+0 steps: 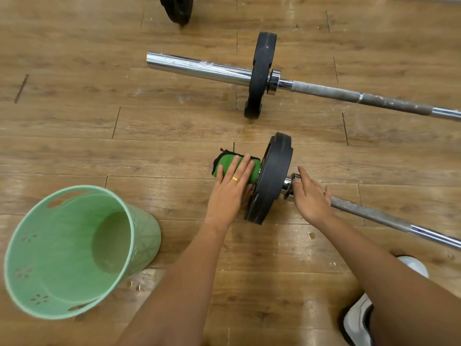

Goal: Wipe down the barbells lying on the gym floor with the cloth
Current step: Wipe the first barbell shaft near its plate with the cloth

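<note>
The near barbell lies on the wooden floor, and both hands are on it. Its black plate stands on its edge between the two hands.

The green cloth has a black edge. It is wrapped over the short end of the bar, just left of the plate and touching it. The left hand lies on top of the cloth and presses it down. Its fingers are nearly straight and a little spread, with the tips showing over the far side. The thumb is down beside the plate. There is a gold ring on one finger.

The right hand is on the other side of the plate. It holds the thin, rough grey part of the bar. The fingers bend over the bar, and the thumb points up at the shiny collar.

The far barbell lies well apart from the hands. It has a long shiny end and its own black plate. Part of a third plate shows at the top edge.

A light green plastic bucket stands near the left arm. It has slots for handles and little flower holes. White shoes show at the bottom right.

Any writing on the plates is too dim to read.
</note>
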Motion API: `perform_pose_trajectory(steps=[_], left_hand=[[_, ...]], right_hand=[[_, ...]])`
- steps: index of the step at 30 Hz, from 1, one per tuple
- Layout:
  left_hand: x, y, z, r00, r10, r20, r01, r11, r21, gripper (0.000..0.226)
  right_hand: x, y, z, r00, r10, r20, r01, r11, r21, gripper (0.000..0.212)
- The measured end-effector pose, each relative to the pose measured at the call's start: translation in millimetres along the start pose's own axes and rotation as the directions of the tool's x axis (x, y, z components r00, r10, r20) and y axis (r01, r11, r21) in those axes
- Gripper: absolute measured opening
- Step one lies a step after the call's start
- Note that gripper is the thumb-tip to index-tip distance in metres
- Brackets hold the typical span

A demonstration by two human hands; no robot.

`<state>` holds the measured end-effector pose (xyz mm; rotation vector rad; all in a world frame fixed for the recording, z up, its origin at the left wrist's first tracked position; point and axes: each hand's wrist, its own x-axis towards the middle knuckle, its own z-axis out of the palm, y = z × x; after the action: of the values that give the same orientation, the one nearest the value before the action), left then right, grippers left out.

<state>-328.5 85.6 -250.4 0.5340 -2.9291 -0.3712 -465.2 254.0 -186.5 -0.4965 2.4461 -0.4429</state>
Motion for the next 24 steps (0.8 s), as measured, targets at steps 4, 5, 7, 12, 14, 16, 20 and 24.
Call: perform_pose_trajectory(steps=[4,5,7,12,14,16,20,24], left_hand=[[9,-8,-8,0.999,0.046,-0.003,-0.046,0.998,0.033,0.054],[15,-11,-12,0.998,0.064,0.004,-0.064,0.997,0.04,0.053],[23,-12,-17,0.997,0.067,0.028,-0.067,0.997,0.023,0.053],[26,-9,-17,1.0,0.026,-0.001,-0.027,0.998,-0.053,0.049],[26,-12,-18,0.998,0.047,-0.039,-0.051,0.993,-0.106,0.048],[25,-17,-22,0.996,0.045,-0.078,-0.059,0.98,-0.188,0.063],[27,-24,-39,0.963,0.036,-0.267,-0.119,0.946,-0.302,0.07],[37,-10,-58,0.883,-0.308,-0.353,0.045,0.806,-0.59,0.048]], right_hand=[[-2,1,0,1.0,-0.017,-0.001,0.017,1.0,0.001,0.053],[-2,1,0,1.0,-0.02,-0.012,0.02,1.0,0.003,0.053],[-2,2,2,0.999,-0.018,-0.028,0.018,1.0,0.005,0.053],[1,1,2,1.0,-0.008,-0.021,0.008,1.0,0.014,0.053],[2,3,2,1.0,-0.013,-0.026,0.013,1.0,0.016,0.053],[0,3,3,0.999,-0.016,-0.03,0.016,1.0,0.012,0.052],[-2,1,3,0.999,-0.013,-0.042,0.014,1.0,0.018,0.053],[-2,1,3,0.999,-0.019,-0.047,0.021,0.999,0.025,0.053]])
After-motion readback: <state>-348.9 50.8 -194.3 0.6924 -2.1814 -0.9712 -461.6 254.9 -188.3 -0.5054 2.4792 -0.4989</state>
